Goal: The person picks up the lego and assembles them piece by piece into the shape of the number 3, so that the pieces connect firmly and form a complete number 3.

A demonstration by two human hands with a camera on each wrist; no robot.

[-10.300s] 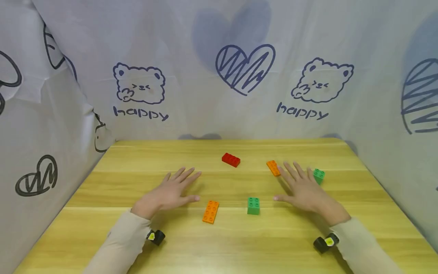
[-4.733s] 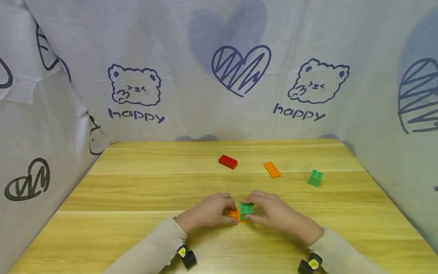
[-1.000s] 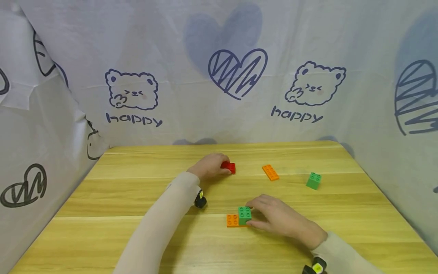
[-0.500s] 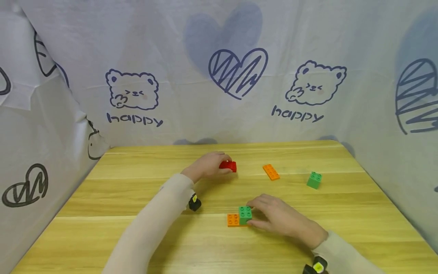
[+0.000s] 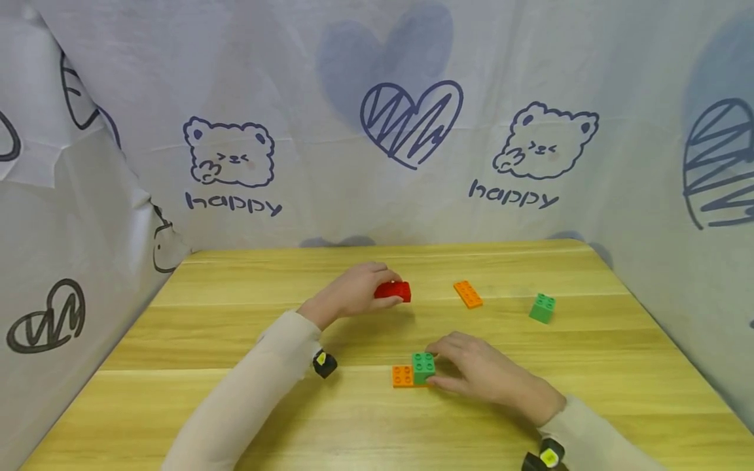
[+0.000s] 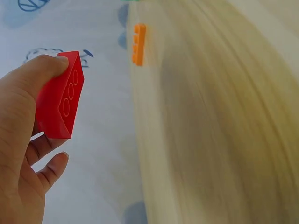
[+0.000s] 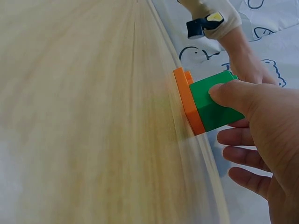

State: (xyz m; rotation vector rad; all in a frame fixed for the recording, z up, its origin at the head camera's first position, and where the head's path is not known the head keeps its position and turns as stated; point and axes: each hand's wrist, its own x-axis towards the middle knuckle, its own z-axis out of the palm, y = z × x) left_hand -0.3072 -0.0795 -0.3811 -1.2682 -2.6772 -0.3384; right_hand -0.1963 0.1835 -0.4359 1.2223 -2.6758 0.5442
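Up near the middle of the counter (image 5: 235,405), the left hand (image 5: 353,296) pinched a red brick (image 5: 393,291), thumb on one side and fingers curled round the other. From the left wrist view the brick (image 6: 60,95) sat tilted in that grip, its hollow underside turned toward the camera, and it seemed lifted clear of the wood, though the head view could not settle whether it touched. Closer to the person, the right hand (image 5: 485,376) held a green brick (image 5: 423,367) that was pressed onto one end of an orange plate (image 5: 403,376); the thumb lay against the near side of the green brick and the fingers curled behind it. The right wrist view showed the same pair, the green brick (image 7: 212,100) stacked on the plate (image 7: 188,102), the plate flat on the counter and the thumb tip pressed on the brick's edge. The plate's free end, with its studs bare, stuck out to the left of the green brick. Farther back and to the right a second orange plate (image 5: 468,294) lay flat by itself, and a second green brick (image 5: 542,307) stood well apart from it, nearer the right edge. A printed cloth (image 5: 377,131) with bears and hearts hung behind and at both sides.
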